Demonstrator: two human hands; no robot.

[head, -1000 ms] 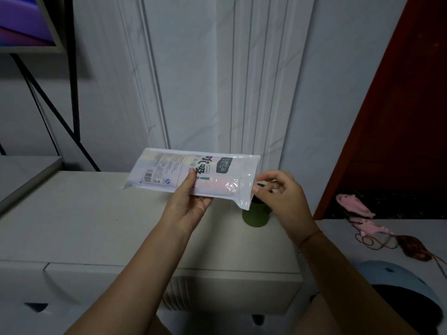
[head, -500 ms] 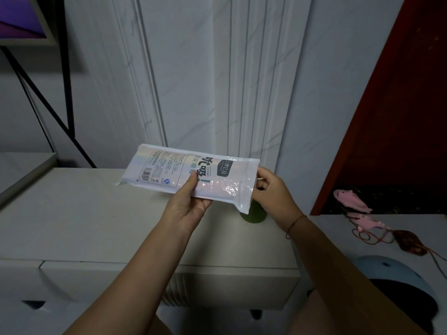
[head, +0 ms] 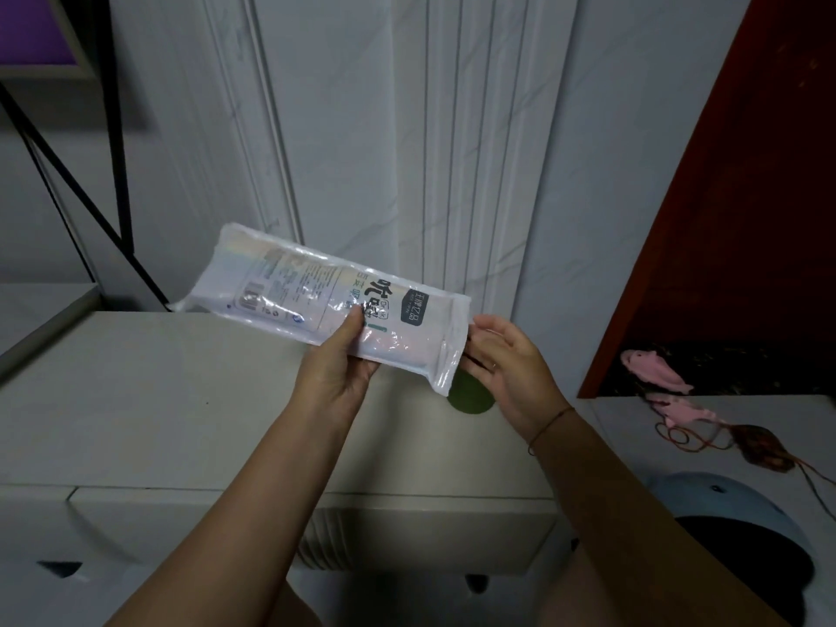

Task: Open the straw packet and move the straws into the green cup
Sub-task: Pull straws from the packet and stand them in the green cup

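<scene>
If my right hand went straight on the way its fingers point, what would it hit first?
Likely the right end of the straw packet that the left hand holds; the right hand looks almost against it.

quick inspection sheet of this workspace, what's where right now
surface: white cabinet top, dimly lit
job's things: straw packet held in the air, tilted, looks unopened; green cup on the cabinet, mostly hidden behind it
clutter: pink fish toys at right; light-blue rounded object lower right
hands: left hand grips the packet's middle; right hand at its right end, pinch unclear
cables: reddish cord looped beside the toys
surroundings: white panelled wall, red-brown panel, black metal frame
</scene>
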